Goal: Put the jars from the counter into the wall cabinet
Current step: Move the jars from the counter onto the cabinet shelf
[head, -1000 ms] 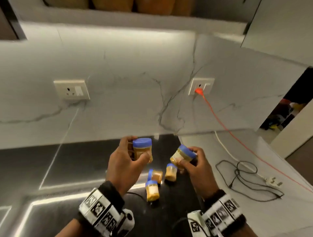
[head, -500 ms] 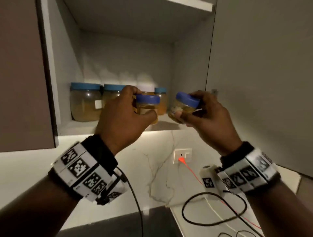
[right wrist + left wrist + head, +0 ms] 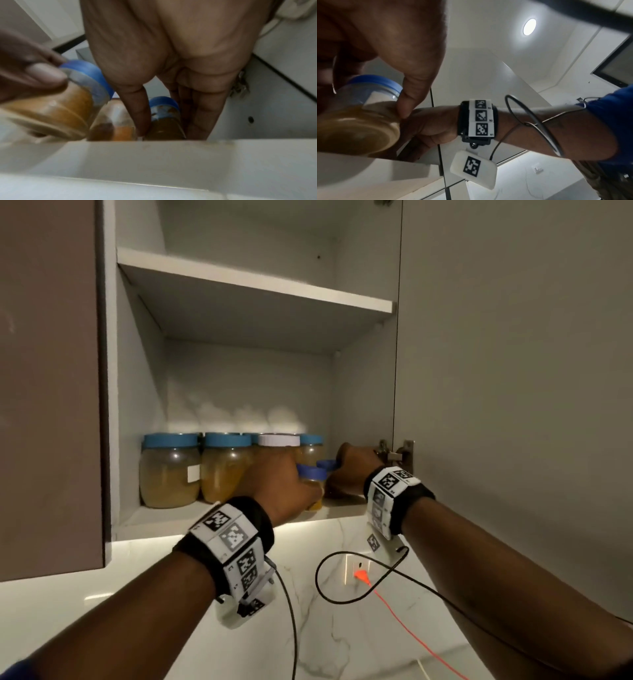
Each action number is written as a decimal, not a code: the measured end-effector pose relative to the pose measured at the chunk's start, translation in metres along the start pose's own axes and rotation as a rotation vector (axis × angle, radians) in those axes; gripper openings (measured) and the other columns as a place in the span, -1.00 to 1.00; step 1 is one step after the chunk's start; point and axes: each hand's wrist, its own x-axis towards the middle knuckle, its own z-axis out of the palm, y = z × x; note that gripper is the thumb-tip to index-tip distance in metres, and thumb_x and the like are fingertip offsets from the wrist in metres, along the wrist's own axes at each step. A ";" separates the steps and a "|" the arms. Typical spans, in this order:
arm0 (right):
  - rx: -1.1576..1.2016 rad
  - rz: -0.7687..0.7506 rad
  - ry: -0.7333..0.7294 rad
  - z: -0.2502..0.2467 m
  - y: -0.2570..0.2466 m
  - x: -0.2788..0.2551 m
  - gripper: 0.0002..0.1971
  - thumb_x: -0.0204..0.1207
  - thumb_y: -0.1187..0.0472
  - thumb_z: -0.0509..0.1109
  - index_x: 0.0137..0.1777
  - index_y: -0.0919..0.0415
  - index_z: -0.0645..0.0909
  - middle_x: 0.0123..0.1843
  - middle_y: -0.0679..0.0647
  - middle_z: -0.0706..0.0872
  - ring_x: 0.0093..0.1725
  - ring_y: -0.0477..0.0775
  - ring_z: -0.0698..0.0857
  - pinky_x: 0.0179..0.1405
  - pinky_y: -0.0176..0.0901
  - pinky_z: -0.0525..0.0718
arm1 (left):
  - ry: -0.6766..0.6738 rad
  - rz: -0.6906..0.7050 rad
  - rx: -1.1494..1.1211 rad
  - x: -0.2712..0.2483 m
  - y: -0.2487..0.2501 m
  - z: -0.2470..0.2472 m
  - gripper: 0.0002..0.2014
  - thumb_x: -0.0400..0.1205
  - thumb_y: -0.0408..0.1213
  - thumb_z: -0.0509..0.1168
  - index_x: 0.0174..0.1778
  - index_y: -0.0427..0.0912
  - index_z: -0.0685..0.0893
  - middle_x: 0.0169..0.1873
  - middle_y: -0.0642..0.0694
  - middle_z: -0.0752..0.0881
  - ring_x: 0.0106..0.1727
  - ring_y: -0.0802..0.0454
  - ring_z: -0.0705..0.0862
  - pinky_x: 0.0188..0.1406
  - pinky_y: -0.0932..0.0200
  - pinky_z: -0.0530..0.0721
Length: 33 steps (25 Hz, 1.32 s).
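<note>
In the head view my left hand (image 3: 294,487) grips a small blue-lidded jar (image 3: 313,487) of tan paste at the front of the wall cabinet's bottom shelf (image 3: 171,518). The left wrist view shows this jar (image 3: 356,121) tilted, its base showing, with my thumb on its side. My right hand (image 3: 346,470) reaches deeper at the shelf's right end, holding a second small jar (image 3: 327,464). The right wrist view has that jar (image 3: 164,117) upright between thumb and fingers, its base hidden by the shelf edge, and the left hand's jar (image 3: 56,102) beside it.
Several larger jars (image 3: 169,470) stand in a row at the shelf's back, one with a white lid (image 3: 279,440). The upper shelf (image 3: 257,285) is bare. The open door (image 3: 513,371) and its hinge (image 3: 394,453) are right of my right hand. A socket (image 3: 359,573) with an orange plug lies below.
Both hands rose from the counter with one jar each, reached the cabinet opening, and have now gone onto the bottom shelf, the right hand further in.
</note>
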 end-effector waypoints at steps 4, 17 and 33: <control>-0.044 0.040 -0.017 0.002 0.004 0.010 -0.47 0.60 -0.02 0.53 0.45 0.24 0.54 0.36 0.28 0.73 0.28 0.29 0.75 0.00 -0.04 0.66 | -0.035 0.018 0.260 0.020 0.014 0.015 -0.70 0.49 0.02 0.49 0.02 -0.08 0.74 -0.08 -0.02 0.71 -0.05 -0.04 0.73 -0.03 0.05 0.78; -0.292 -0.050 0.095 0.002 0.009 -0.003 -0.47 0.60 0.08 0.54 0.51 0.18 0.50 0.36 0.28 0.74 0.37 0.33 0.72 0.17 0.07 0.73 | -0.094 0.112 0.634 0.046 0.039 0.035 -0.69 0.67 -0.27 0.42 0.33 -0.20 0.70 0.25 -0.22 0.70 0.29 -0.21 0.72 0.15 -0.03 0.71; -0.297 -0.030 0.049 0.012 0.005 -0.007 -0.51 0.68 -0.01 0.47 0.53 0.15 0.51 0.29 0.19 0.77 0.25 0.23 0.78 0.08 0.06 0.73 | -0.177 0.116 0.546 0.040 0.034 0.029 -0.77 0.70 -0.27 0.39 0.25 -0.24 0.68 0.18 -0.20 0.75 0.21 -0.14 0.74 0.19 0.05 0.67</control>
